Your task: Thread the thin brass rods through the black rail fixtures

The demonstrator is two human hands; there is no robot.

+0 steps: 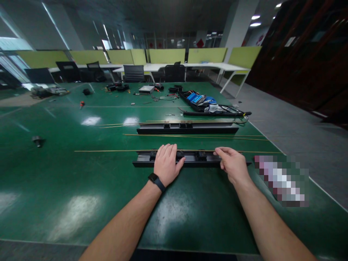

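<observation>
While the left hand [166,163] is lying flat over the near rail [201,164], the right hand [233,163] is pinching a rod [108,150] already running along it; work looking unfinished.

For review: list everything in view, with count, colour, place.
Table: one, green, foreground
Channel rails: two, black, across table
Thin rods: several, golden, across table
Packets: several, blue, far right
Box: one, pale, far side
Loose items: several, mostly dark, far side
Pixelated patch: one, pink-white, near right
Chairs: several, dark, behind table
Desks: several, white, background
Partitions: several, yellow-green, background
Watch: one, dark, left wrist
Left hand: one, on near rail
Right hand: one, at near rod
</observation>
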